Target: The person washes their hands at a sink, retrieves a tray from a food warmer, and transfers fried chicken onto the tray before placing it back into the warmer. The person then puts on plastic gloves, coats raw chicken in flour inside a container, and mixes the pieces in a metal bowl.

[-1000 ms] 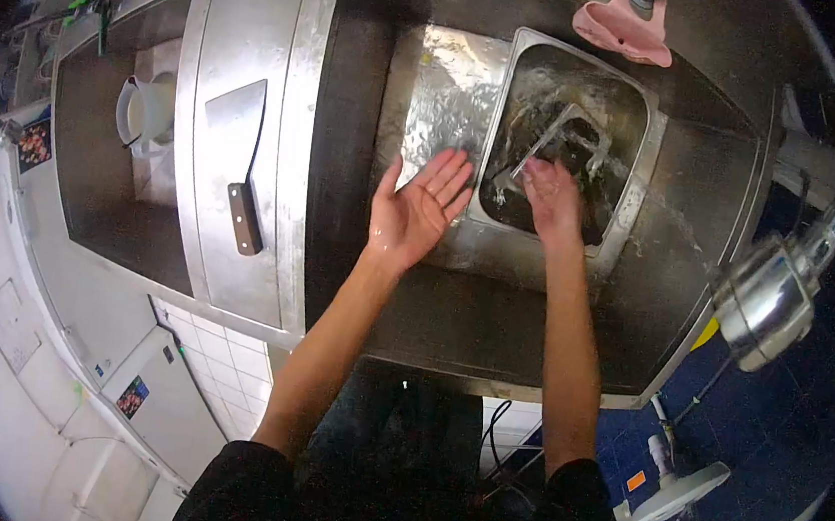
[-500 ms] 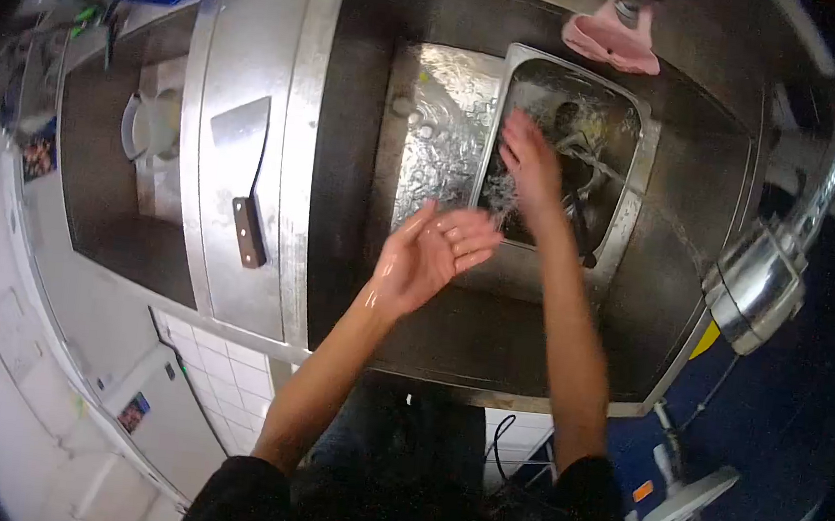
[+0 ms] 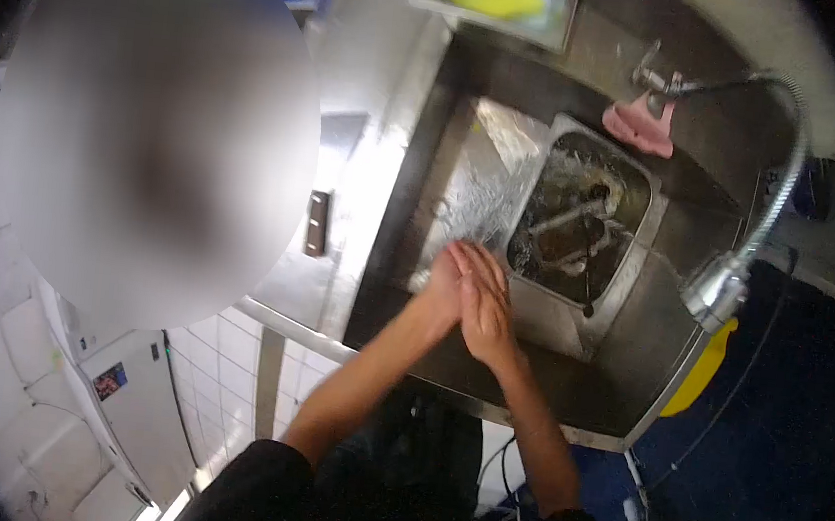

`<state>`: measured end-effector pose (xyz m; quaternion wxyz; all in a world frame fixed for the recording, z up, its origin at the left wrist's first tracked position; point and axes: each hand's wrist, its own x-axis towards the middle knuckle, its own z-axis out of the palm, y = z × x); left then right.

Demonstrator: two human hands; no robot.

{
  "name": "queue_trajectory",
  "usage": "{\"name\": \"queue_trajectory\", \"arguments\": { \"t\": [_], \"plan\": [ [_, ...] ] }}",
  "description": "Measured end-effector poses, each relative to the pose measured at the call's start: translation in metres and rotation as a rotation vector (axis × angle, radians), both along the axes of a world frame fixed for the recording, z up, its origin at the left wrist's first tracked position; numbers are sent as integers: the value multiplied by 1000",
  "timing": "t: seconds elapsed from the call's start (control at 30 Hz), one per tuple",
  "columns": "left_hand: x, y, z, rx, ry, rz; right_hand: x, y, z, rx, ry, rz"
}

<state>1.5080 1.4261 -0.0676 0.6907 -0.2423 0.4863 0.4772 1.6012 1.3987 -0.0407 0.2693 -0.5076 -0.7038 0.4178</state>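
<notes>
My left hand [image 3: 442, 285] and my right hand [image 3: 488, 320] are pressed together, palm against palm, over the near part of the steel sink [image 3: 553, 369]. Fingers on both look stretched out, and no object shows between them. Just beyond and to the right is a steel pan [image 3: 655, 215] with water in it. Several utensils [image 3: 591, 232] lie in the pan, too blurred to name. A thin stream of water runs toward it from the metal spray head [image 3: 714, 294] at the right.
A pink holder [image 3: 642, 124] hangs near the tap. Left of the sink, a brown-handled scraper [image 3: 317, 223] lies on the steel counter, its blade partly covered by a blurred grey oval [image 3: 150, 165]. A yellow item sits in a metal container [image 3: 550, 34] at the back.
My hands were apart, the right over the pan and the left palm-up; now they are together. The view has shifted, and a blurred oval has appeared at left.
</notes>
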Motion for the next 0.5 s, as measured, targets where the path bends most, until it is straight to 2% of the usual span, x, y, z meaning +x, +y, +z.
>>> {"name": "queue_trajectory", "arguments": {
  "t": [0.03, 0.07, 0.1, 0.13, 0.17, 0.2, 0.23, 0.27, 0.3, 0.33, 0.37, 0.4, 0.43, 0.47, 0.5],
  "plan": [
    [-9, 3, 33, -99, -66, -69, 1, -8, 7, 1, 9, -52],
    [-14, 3, 68, -194, -135, -133, 4, -8, 12, -341, 37, -160],
    [-36, -17, 61, 26, -386, -158, 18, -11, 10, -689, 58, -255],
    [-58, -29, 49, 247, -639, -190, 56, -24, -30, -669, -262, -83],
    [-64, -13, 101, 125, -311, -268, 85, -27, -21, -688, -431, 86],
    [-79, -3, 126, 193, -164, -381, 119, -42, -25, -502, -586, 179],
    [-90, 6, 150, 312, -87, -444, 153, -46, -21, -450, -589, 216],
    [-102, 18, 174, 428, 10, -488, 165, -32, 53, -468, -510, 104],
    [-113, 33, 219, 555, 144, -620, 183, -28, 94, -557, -392, -74],
    [-113, 38, 271, 786, 320, -669, 203, -21, 159, -502, -512, -51],
    [-123, 39, 307, 1005, 463, -758, 205, -20, 231, -518, -458, -96],
    [-132, 46, 345, 1309, 839, -850, 223, -31, 278, -416, -243, -205],
    [-142, 41, 397, 1335, 996, -918, 249, -36, 314, -357, -130, -153],
    [-151, 34, 430, 1463, 1418, -928, 254, -44, 368, -304, -131, -75],
    [-160, 16, 467, 1562, 1627, -765, 284, -56, 394, -334, -172, -26]
  ]
}}
